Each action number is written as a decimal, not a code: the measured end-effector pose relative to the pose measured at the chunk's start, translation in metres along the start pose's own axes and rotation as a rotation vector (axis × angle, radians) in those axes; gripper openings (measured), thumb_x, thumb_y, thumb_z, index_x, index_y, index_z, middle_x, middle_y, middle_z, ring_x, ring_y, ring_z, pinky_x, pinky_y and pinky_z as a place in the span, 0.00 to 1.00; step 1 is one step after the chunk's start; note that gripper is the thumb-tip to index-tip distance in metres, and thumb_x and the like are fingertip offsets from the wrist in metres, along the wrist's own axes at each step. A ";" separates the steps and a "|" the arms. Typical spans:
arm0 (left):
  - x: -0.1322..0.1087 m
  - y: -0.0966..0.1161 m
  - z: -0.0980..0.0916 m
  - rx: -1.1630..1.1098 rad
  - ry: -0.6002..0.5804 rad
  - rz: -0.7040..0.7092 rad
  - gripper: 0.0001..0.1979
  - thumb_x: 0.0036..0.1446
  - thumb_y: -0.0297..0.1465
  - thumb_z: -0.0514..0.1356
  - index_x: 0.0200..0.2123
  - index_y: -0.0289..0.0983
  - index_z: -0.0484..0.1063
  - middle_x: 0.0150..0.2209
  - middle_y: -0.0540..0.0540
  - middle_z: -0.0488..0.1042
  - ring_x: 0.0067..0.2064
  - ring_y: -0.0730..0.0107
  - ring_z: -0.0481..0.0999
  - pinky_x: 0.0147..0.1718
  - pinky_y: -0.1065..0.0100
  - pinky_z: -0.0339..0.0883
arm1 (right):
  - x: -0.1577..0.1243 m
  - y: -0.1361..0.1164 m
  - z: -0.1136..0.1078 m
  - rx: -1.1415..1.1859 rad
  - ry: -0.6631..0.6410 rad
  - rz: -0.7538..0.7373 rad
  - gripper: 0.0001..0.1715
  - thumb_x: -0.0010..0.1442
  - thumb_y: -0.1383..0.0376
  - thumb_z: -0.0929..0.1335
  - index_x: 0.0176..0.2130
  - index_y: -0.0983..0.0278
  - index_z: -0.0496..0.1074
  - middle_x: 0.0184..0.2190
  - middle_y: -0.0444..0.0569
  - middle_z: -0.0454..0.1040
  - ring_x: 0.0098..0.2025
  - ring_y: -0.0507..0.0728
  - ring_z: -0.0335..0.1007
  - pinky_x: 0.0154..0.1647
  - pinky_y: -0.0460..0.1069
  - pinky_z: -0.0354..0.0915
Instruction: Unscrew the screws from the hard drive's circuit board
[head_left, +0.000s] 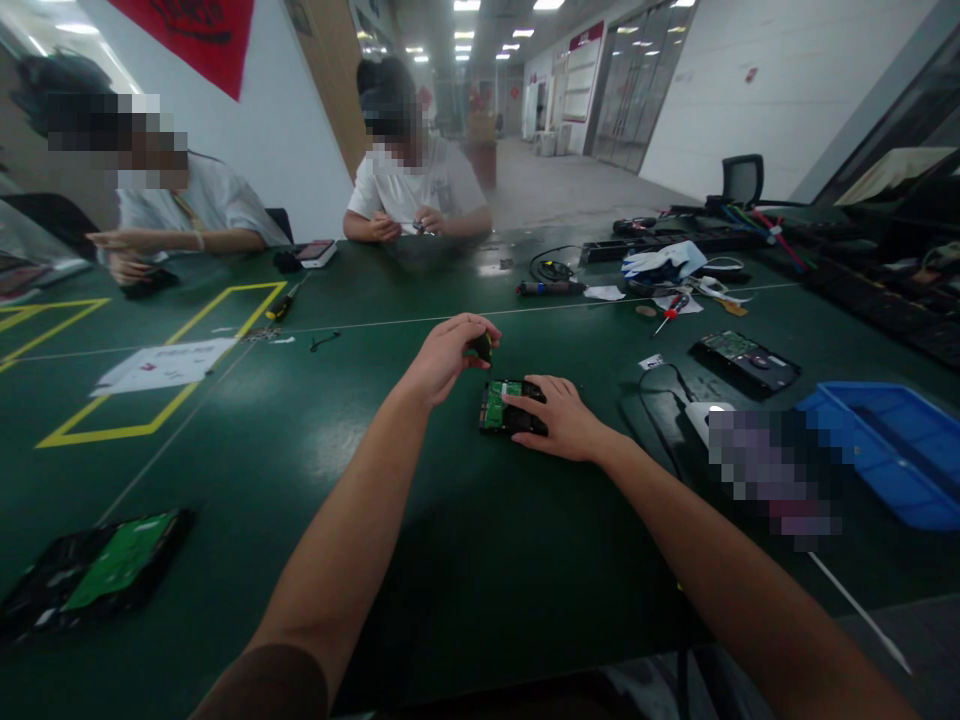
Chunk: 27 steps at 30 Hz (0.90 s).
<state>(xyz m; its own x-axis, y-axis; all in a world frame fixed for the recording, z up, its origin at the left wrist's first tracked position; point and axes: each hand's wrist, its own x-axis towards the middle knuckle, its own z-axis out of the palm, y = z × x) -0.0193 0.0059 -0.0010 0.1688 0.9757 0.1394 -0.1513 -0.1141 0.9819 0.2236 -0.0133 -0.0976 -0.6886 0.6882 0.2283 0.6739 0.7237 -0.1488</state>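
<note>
A small black hard drive with a green circuit board facing up lies on the dark green table in front of me. My right hand rests on its right side, fingers curled over the edge and holding it down. My left hand hovers just above and left of the drive, closed round a dark screwdriver handle with a yellow-green band. The tool's tip points down toward the drive's top edge.
Another hard drive lies at the near left, a third at the right beside a blue tray. Yellow tape marks and a paper sheet lie left. Two people sit across the table; cables, tools and screwdrivers crowd the far right.
</note>
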 end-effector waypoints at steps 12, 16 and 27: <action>0.003 -0.001 -0.004 -0.025 -0.002 -0.004 0.07 0.59 0.31 0.60 0.38 0.39 0.77 0.38 0.43 0.76 0.40 0.65 0.76 0.32 0.67 0.74 | 0.000 0.000 -0.003 -0.017 -0.031 -0.015 0.39 0.66 0.42 0.67 0.70 0.48 0.63 0.69 0.58 0.56 0.70 0.72 0.51 0.68 0.70 0.49; 0.002 0.001 -0.002 -0.018 -0.025 0.000 0.06 0.60 0.30 0.59 0.36 0.39 0.77 0.38 0.42 0.76 0.40 0.64 0.76 0.34 0.66 0.74 | 0.000 0.000 -0.004 -0.023 -0.036 -0.020 0.38 0.67 0.42 0.66 0.70 0.48 0.62 0.70 0.58 0.55 0.70 0.72 0.51 0.68 0.70 0.48; 0.002 0.000 -0.003 -0.030 -0.017 0.008 0.06 0.59 0.30 0.59 0.35 0.38 0.77 0.38 0.42 0.76 0.40 0.65 0.76 0.32 0.68 0.74 | 0.000 -0.003 -0.006 -0.013 -0.051 -0.016 0.37 0.67 0.43 0.66 0.70 0.47 0.62 0.70 0.57 0.55 0.70 0.74 0.50 0.68 0.71 0.47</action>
<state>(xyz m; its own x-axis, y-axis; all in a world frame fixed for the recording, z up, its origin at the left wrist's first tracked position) -0.0218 0.0089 -0.0012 0.1841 0.9715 0.1494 -0.1819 -0.1157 0.9765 0.2229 -0.0155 -0.0913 -0.7116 0.6787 0.1816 0.6661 0.7339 -0.1329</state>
